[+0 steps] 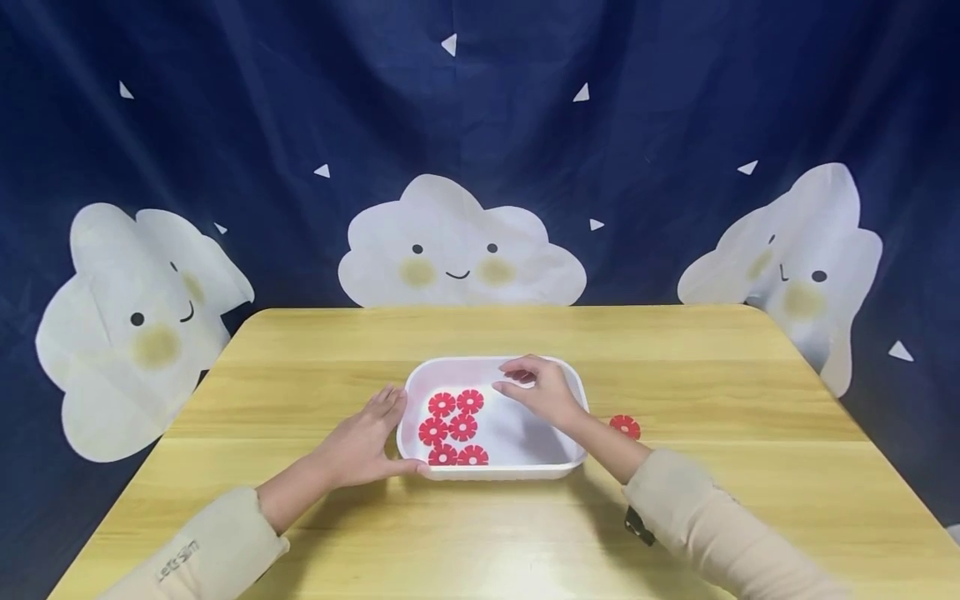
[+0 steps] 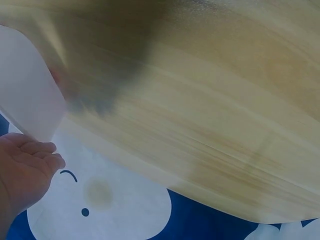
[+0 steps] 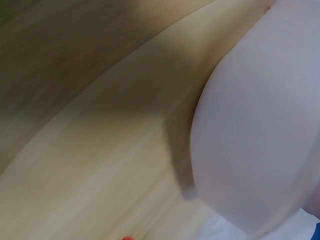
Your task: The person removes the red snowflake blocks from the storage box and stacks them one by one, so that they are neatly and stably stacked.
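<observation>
A white plastic tray [image 1: 525,472] stands on the table. Along its left half lie several red notched building discs [image 1: 462,427] in paired rows. My left hand [image 1: 362,442] rests against the tray's left end, fingers along the side and thumb at the front corner; in the left wrist view, the fingers [image 2: 37,149] lie beside the tray's wall [image 2: 30,85]. Over the right half of the tray hovers my right hand [image 1: 543,392], its thumb apart from its bent fingers and nothing visible between them. The right wrist view shows mostly the tray's outer wall [image 3: 255,115].
One more red disc [image 1: 625,427] lies on the wooden table [image 1: 720,375] right of the tray, beside the right forearm. Behind the table's far edge hangs a dark blue curtain [image 1: 525,108] with white cloud faces.
</observation>
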`<state>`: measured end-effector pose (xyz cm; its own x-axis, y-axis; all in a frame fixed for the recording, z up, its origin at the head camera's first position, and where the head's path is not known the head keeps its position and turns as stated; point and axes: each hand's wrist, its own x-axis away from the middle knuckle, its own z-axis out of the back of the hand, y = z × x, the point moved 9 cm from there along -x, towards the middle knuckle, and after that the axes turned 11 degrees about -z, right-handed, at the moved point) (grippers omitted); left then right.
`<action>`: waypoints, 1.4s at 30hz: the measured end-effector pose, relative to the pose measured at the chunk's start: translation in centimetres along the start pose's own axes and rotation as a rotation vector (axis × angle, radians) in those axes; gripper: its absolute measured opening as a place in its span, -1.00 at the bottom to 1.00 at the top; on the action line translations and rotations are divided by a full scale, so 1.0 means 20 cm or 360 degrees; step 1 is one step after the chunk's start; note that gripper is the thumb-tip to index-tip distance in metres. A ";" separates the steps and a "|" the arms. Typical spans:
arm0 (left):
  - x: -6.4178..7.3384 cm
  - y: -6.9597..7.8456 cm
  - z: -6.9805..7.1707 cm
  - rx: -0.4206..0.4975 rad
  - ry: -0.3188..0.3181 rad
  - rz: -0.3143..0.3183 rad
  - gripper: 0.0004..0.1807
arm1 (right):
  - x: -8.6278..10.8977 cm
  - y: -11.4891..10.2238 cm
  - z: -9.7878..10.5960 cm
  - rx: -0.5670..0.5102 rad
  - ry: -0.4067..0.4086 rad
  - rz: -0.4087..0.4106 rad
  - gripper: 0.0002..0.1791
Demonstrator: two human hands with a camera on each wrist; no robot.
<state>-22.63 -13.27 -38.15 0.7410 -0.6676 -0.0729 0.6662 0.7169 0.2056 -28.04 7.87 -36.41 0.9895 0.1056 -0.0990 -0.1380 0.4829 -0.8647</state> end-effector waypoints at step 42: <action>0.00 0.00 0.00 0.0002 0.0056 -0.0037 0.15 | -0.08 0.14 -0.35 0.0475 -0.0110 -0.0073 -0.80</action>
<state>-22.68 -13.32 -38.16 0.7278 -0.6765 -0.1121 0.6831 0.7010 0.2049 -29.81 3.06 -42.10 0.9911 0.1318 -0.0203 -0.1100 0.7214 -0.6837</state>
